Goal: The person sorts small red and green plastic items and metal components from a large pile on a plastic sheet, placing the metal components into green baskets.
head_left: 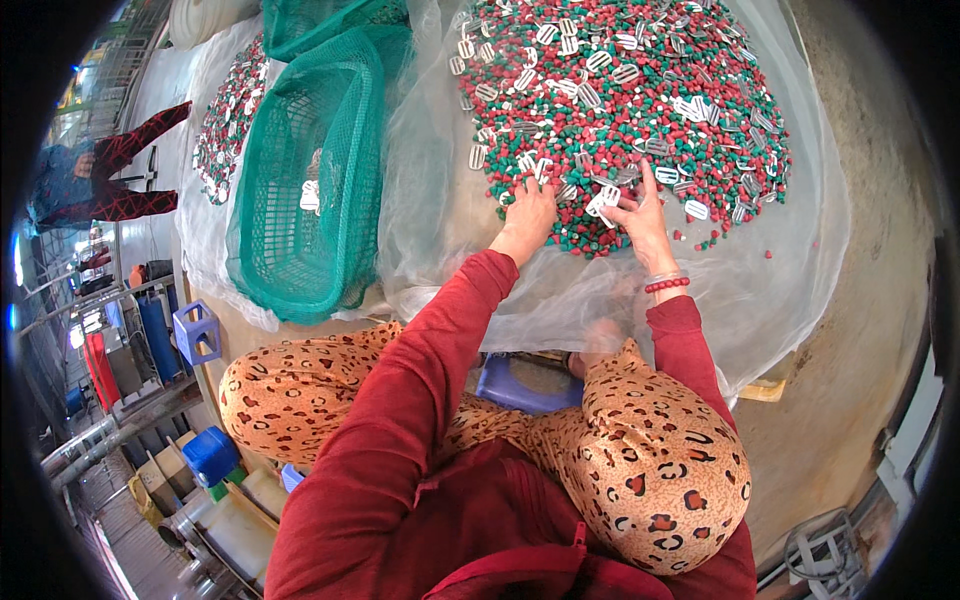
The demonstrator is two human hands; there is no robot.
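A wide heap of small red, green and white pellets (580, 110) lies on a translucent sheet in front of me, with many flat, slotted white and grey plastic buckles (625, 73) mixed in. My left hand (528, 222) is at the heap's near edge, its fingers bent down into the pellets beside a white buckle (543, 170). Whatever its fingertips pinch is hidden. To its right, my right hand (645, 222) holds a few white slotted buckles (605, 201) by the thumb, while its index finger stretches forward over the pellets.
A green mesh-lined plastic basket (255, 225) stands left of the heap, with some white pieces (310, 195) inside. Beyond it is another pellet heap (232, 120). A purple stool (197, 332) stands at the left. Another person (100, 180) is at the far left.
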